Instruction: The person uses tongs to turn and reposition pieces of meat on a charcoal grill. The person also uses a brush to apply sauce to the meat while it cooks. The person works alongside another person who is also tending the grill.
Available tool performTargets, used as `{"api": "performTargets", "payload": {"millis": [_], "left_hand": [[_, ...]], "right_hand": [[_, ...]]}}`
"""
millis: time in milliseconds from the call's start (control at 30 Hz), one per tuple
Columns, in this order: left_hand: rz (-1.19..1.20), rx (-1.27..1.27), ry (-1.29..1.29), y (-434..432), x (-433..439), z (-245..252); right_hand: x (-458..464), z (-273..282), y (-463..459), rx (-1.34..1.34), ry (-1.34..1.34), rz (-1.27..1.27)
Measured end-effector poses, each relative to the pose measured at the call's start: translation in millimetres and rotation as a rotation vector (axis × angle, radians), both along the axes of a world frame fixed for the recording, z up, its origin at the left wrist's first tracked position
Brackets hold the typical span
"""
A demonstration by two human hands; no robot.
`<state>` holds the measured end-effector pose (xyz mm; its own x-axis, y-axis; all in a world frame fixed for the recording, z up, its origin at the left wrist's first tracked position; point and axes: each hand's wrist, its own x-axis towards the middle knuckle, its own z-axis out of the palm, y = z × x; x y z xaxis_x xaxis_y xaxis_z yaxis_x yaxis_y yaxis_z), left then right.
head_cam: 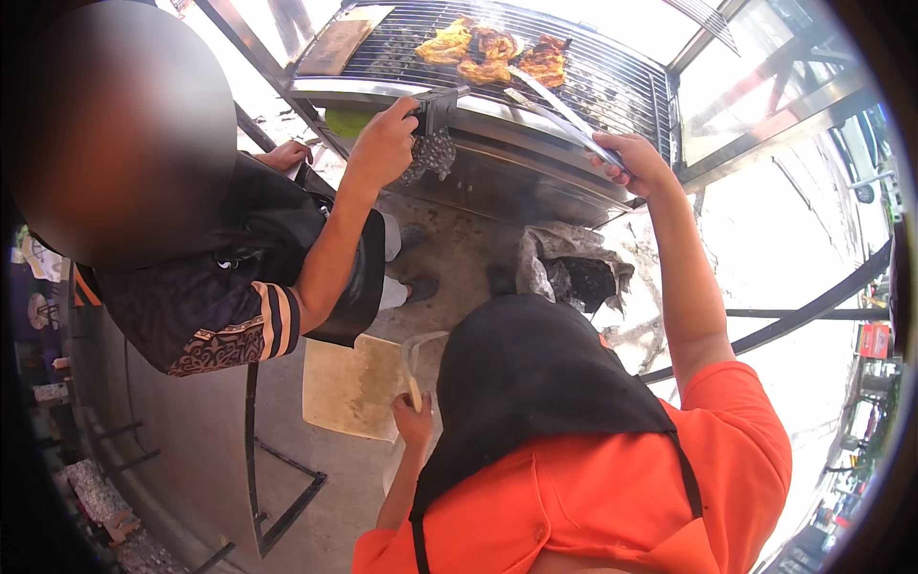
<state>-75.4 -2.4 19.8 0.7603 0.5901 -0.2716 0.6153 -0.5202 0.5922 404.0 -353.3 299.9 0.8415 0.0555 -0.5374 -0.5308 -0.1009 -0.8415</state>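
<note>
My right hand (631,161) grips metal tongs (566,118) near their closed end. Their two arms stand apart above the front of the charcoal grill (609,79). One tip is by the flattened pieces of grilled meat (484,72), which look like chicken; I cannot tell whether it touches them. Several pieces lie there, yellow to dark brown, with smoke above. Low beside my black apron (531,373), my left hand (414,423) is closed around a pale, curved piece with a yellowish end (414,394), whose kind is unclear. A cream panel (348,387) is beside it.
At left a person (251,280) in a black apron holds a black handheld device (435,111) near the grill's front edge. A brown board (337,44) lies on the grate. An open sack (538,251) of charcoal (584,281) stands below. Glass panels (760,107) flank the grill.
</note>
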Motion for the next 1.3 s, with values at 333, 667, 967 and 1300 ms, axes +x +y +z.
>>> {"api": "performTargets", "payload": {"millis": [333,667,967,1300], "left_hand": [[0.0,0.001,-0.015,-1.1,-0.6,2.0],[0.014,0.023,-0.016,-1.4,-0.4,-0.3],[0.025,0.016,-0.003,-3.4,-1.5,1.0],[0.024,0.016,0.019,-6.0,0.9,6.8]], "right_hand": [[26.9,-19.9,40.4,0.158,0.009,-0.033],[23.1,-45.3,63.7,0.275,0.027,-0.127],[20.5,-68.1,76.4,0.344,0.054,-0.206],[4.8,-45.4,29.0,-0.413,-0.485,0.1]]}}
